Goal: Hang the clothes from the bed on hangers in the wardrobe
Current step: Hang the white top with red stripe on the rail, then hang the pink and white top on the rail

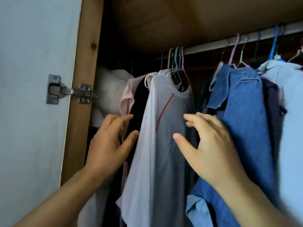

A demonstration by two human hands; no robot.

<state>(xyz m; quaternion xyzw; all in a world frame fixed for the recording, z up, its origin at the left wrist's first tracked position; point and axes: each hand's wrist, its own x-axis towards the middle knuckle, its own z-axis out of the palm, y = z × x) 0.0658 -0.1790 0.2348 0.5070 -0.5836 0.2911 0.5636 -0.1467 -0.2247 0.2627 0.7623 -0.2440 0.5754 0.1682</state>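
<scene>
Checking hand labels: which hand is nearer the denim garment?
Right. The right hand lies against the denim garment; the left hand is beyond the white shirt, by the pink top.

Metal hinge [68, 90]; perhaps a white bundle [108, 92].

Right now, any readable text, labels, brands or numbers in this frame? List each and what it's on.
None readable.
White shirt: only a red stripe, no lettering.
Denim garment: no visible tag or print.
Door hinge: any stamping is too small to read.
Hangers and rail: no markings seen.
</scene>
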